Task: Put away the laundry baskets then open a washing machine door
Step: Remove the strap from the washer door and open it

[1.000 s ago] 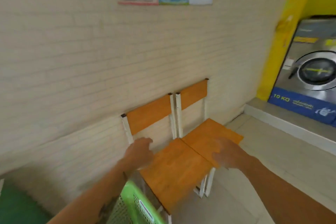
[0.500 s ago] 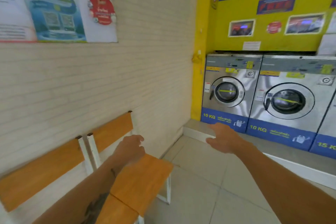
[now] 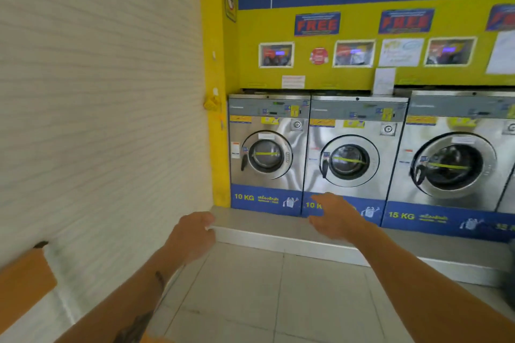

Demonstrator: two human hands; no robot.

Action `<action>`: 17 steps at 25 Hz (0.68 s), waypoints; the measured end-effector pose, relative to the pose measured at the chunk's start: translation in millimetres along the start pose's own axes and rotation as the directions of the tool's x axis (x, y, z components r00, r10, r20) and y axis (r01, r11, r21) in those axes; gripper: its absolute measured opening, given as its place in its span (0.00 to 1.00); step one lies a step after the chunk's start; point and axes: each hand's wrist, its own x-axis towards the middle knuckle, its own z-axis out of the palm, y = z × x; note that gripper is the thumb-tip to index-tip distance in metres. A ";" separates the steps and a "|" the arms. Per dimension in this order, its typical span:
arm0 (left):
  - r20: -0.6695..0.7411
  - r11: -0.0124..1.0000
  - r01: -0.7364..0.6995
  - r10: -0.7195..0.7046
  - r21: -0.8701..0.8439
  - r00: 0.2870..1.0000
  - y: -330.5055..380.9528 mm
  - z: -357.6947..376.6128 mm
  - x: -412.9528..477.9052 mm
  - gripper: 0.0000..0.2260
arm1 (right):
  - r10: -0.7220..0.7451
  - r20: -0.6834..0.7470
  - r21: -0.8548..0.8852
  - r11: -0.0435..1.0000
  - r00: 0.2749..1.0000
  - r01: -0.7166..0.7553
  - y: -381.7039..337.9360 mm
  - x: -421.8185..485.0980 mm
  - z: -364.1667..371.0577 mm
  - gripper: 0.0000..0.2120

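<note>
My fingers (image 3: 320, 199) on the right hand (image 3: 334, 217) are spread and empty, reaching toward a row of front-loading washers in a yellow-walled laundromat; my left hand (image 3: 192, 234) hangs loosely curled, its fingertips drawn together, holding nothing. No laundry basket is in view here, so I judge that part of the job done and the door next. The nearest candidates are the left 10 KG washer (image 3: 267, 147) in the corner and the middle 10 KG washer (image 3: 351, 153) beside it, with a larger 15 KG machine (image 3: 451, 159) to the right. All three round doors are closed. Each door (image 3: 349, 161) is a glass porthole in a steel ring, likely heavy and stiff on its hinge, latched firmly. The dark handle (image 3: 324, 166) at the door's left edge is where I would take hold; the polished ring itself looks slick. The machines stand on a raised metal plinth (image 3: 278, 234), a step up from the pale tiled floor (image 3: 278, 295). A white ribbed wall (image 3: 97, 106) runs along my left, with the corner of an orange chair back (image 3: 22, 281) against it. Posters and notices cover the wall above the machines.
</note>
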 end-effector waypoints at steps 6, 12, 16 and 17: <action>0.081 0.985 -0.175 0.174 0.002 0.981 55.1 33.3 161.3 0.22 | 0.157 -0.066 0.069 0.986 0.985 -0.152 39.7 114.4 -11.5 0.28; 0.161 0.966 -0.241 0.253 -0.090 0.954 130.2 107.3 306.6 0.11 | 0.250 -0.128 0.074 0.967 0.960 -0.242 129.4 224.6 -23.3 0.30; 0.155 0.952 -0.271 0.292 -0.142 0.944 197.9 158.6 404.7 0.09 | 0.229 -0.180 0.067 0.973 0.957 -0.220 202.8 316.8 -50.9 0.28; 0.154 0.950 -0.283 0.302 -0.134 0.941 214.2 168.7 427.2 0.09 | 0.225 -0.181 0.070 0.974 0.957 -0.215 218.7 339.7 -58.6 0.29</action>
